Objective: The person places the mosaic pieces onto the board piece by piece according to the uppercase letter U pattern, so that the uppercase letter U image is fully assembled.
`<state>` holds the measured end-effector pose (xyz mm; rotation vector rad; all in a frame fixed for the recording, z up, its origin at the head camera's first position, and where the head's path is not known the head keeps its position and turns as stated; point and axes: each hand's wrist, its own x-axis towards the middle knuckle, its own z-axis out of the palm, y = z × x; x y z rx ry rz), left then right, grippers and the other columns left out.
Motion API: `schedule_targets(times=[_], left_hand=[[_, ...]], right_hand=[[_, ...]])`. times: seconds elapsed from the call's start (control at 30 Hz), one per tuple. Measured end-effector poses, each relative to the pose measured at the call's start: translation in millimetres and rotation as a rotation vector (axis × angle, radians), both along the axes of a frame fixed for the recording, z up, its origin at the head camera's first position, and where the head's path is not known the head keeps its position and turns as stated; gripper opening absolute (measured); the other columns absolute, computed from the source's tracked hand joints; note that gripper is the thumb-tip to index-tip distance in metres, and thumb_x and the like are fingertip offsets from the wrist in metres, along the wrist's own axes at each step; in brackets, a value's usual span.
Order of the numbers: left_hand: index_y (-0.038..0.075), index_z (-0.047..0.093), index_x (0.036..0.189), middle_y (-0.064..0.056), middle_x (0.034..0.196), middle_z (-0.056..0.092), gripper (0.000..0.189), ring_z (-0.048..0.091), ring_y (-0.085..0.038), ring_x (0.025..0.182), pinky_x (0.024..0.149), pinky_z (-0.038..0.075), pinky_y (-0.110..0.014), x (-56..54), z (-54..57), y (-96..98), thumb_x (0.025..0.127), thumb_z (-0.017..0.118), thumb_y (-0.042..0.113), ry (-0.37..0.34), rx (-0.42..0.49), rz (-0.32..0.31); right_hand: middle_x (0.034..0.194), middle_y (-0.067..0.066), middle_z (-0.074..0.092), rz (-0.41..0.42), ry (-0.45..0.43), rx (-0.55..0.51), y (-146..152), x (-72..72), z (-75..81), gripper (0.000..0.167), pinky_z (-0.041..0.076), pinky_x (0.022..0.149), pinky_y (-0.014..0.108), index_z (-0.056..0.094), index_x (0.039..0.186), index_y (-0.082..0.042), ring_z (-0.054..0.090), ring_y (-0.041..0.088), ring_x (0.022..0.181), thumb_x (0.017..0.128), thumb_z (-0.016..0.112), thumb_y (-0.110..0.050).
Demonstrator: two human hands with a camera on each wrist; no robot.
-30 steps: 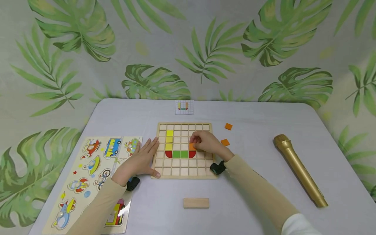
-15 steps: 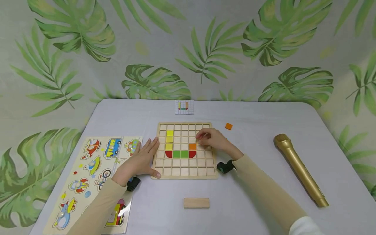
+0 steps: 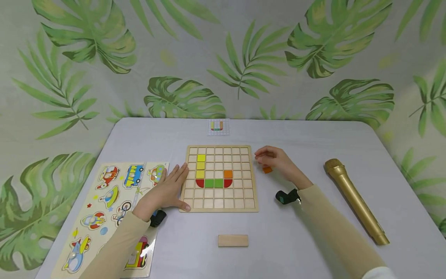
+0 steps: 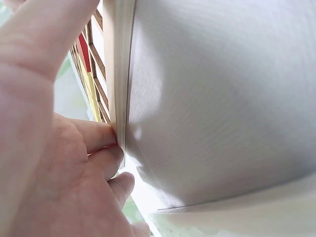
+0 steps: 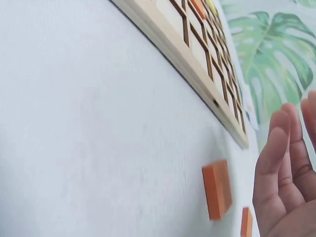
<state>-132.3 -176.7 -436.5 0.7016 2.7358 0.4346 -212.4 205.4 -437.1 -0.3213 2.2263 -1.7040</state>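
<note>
A wooden grid board point(image 3: 240, 204) bears yellow squares point(image 3: 201, 165) in a column, green squares point(image 3: 214, 183), red rounded corner pieces point(image 3: 228, 183) and one orange square point(image 3: 228, 174). My left hand point(image 3: 167, 190) lies along the board's left edge, fingers and thumb extended against the rim; the left wrist view shows the fingertips touching the wooden side point(image 4: 121, 64). Right of the board, my right hand point(image 3: 277, 161) hovers with loosely bent fingers, holding nothing. Below it is a loose orange tile point(image 3: 267, 169). Two loose orange tiles point(image 5: 217, 190) lie on the cloth in the right wrist view.
A picture card point(image 3: 218, 127) lies behind the board. At left is a vehicle peg puzzle point(image 3: 115, 217), partly under my left arm. A plain wooden block point(image 3: 233, 240) sits in front, and a gold microphone point(image 3: 356, 201) lies at right.
My right hand has let go of the orange square on the board and moved right, off the board, to above the loose orange tiles. The left hand stays put.
</note>
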Motion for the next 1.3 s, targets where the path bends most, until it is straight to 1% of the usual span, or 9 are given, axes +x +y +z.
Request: schedule_targets(times=[0.1,0.2,0.3,0.43,0.5,0.63,0.83,1.1,1.3], left_hand=[[-0.008,0.017,0.149,-0.022,0.157,0.009,0.124,0.005,-0.043,0.142,0.108,0.001,-0.064,0.2,1.2,0.5,0.062,0.083,0.052,0.006,0.003,-0.002],[-0.008,0.017,0.149,-0.022,0.157,0.009,0.124,0.005,-0.043,0.142,0.108,0.001,-0.063,0.7,2.4,0.8,0.062,0.083,0.051,0.004,-0.001,-0.001],[-0.008,0.018,0.149,-0.022,0.157,0.009,0.123,0.006,-0.043,0.142,0.108,0.001,-0.064,1.4,3.5,0.7,0.062,0.083,0.051,0.005,-0.001,-0.003],[-0.009,0.018,0.148,-0.023,0.156,0.01,0.123,0.006,-0.044,0.141,0.108,0.001,-0.064,2.2,3.8,0.3,0.062,0.082,0.051,0.01,-0.003,-0.006],[-0.009,0.018,0.148,-0.022,0.156,0.009,0.123,0.006,-0.044,0.141,0.108,0.002,-0.064,2.3,3.3,0.1,0.063,0.082,0.051,0.009,-0.006,-0.006],[-0.008,0.017,0.149,-0.022,0.157,0.009,0.123,0.005,-0.043,0.142,0.108,0.002,-0.064,2.0,2.2,0.4,0.063,0.082,0.052,0.006,-0.003,-0.004],[-0.008,0.018,0.149,-0.022,0.157,0.009,0.124,0.006,-0.043,0.142,0.108,0.002,-0.064,1.4,0.6,-0.3,0.062,0.082,0.053,0.013,-0.002,-0.007],[-0.008,0.018,0.149,-0.021,0.157,0.009,0.124,0.006,-0.043,0.142,0.108,0.002,-0.065,0.9,-0.3,-0.8,0.062,0.081,0.054,0.02,-0.006,-0.015],[-0.008,0.018,0.149,-0.021,0.157,0.009,0.124,0.006,-0.043,0.142,0.108,0.001,-0.064,0.7,-1.1,-0.8,0.062,0.081,0.054,0.024,-0.009,-0.014]], right_hand=[[0.11,0.019,0.063,-0.031,-0.001,-0.012,11,0.9,-0.7,0.033,0.052,0.081,0.028,0.057,0.118,0.009,0.063,0.029,0.097,0.093,0.063,-0.012],[0.11,0.015,0.064,-0.053,-0.007,0.0,19,1.8,-0.6,0.034,0.051,0.078,0.027,0.056,0.118,0.01,0.062,0.02,0.096,0.093,0.062,-0.012],[0.111,0.016,0.063,-0.054,-0.012,0.024,25,2.2,-0.5,0.033,0.048,0.077,0.026,0.056,0.118,0.011,0.06,0.014,0.095,0.093,0.061,-0.01],[0.116,0.024,0.06,-0.039,-0.008,0.051,31,2.1,-2.3,0.031,0.047,0.082,0.024,0.055,0.118,0.011,0.059,0.015,0.099,0.093,0.06,-0.005],[0.118,0.025,0.059,-0.031,-0.002,0.069,33,2.6,-3.5,0.029,0.046,0.083,0.023,0.056,0.118,0.011,0.058,0.017,0.1,0.092,0.06,-0.002],[0.116,0.021,0.061,-0.015,0.014,0.131,35,3.3,-6.3,0.027,0.043,0.083,0.026,0.059,0.115,0.007,0.056,0.021,0.098,0.089,0.06,0.002],[0.107,0.018,0.062,0.017,0.083,0.221,34,5.1,-7.6,0.024,0.042,0.076,0.032,0.062,0.111,0.004,0.054,0.026,0.091,0.087,0.062,0.003],[0.106,0.02,0.063,0.053,0.184,0.312,26,6.9,-7.8,0.025,0.046,0.072,0.033,0.063,0.107,0.006,0.056,0.029,0.09,0.083,0.065,0.007],[0.097,0.014,0.063,0.041,0.214,0.378,23,6.7,-11.3,0.024,0.045,0.074,0.034,0.065,0.1,0.002,0.054,0.026,0.087,0.078,0.066,0.012]])
